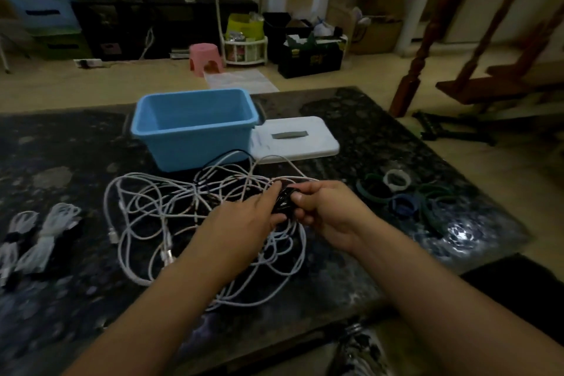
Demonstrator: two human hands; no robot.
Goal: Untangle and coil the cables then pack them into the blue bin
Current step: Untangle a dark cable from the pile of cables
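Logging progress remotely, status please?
Left hand and right hand both gripping black cable. White cables tangled. Blue bin looks empty.

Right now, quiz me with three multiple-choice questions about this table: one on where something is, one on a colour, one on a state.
1. Where does the white lid lie?
A. On the bin
B. Right of the bin, on the table
C. On the floor

2. What colour is the bin?
A. Blue
B. Red
C. Black

3. What are both hands doing?
A. Resting flat on the table
B. Lifting the lid
C. Holding a black cable bundle

Answers: 1 B, the lid rests flat beside the bin. 2 A, its walls are light blue. 3 C, the left hand and right hand close on the bundle over the white cable tangle.
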